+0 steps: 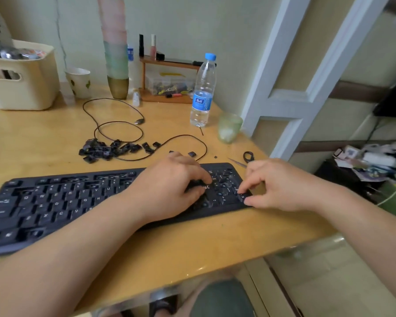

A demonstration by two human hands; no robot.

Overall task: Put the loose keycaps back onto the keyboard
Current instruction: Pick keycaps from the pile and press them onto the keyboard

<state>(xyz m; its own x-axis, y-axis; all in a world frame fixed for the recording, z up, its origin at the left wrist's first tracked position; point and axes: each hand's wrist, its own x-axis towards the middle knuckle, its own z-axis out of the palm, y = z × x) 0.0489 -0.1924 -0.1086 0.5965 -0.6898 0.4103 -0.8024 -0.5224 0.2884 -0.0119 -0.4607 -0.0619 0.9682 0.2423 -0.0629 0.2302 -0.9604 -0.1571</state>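
A black keyboard [55,202] lies across the wooden desk [44,133], with several bare key sockets. My left hand [169,188] rests over its right part, curled fingers and thumb closed round a dark keycap [194,183] just left of the number pad. My right hand [281,184] pinches another keycap [244,196] between thumb and index finger at the number pad's right edge. A pile of loose black keycaps [105,149] sits behind the keyboard, and a stray keycap [191,153] lies close behind my left hand.
A thin black cable [114,124] loops round the pile. A water bottle [202,92], a green cup [229,126] and a small black-handled tool [248,156] stand at the desk's right end. A cream basket [21,76], paper cup [78,82] and wooden shelf [167,97] line the back.
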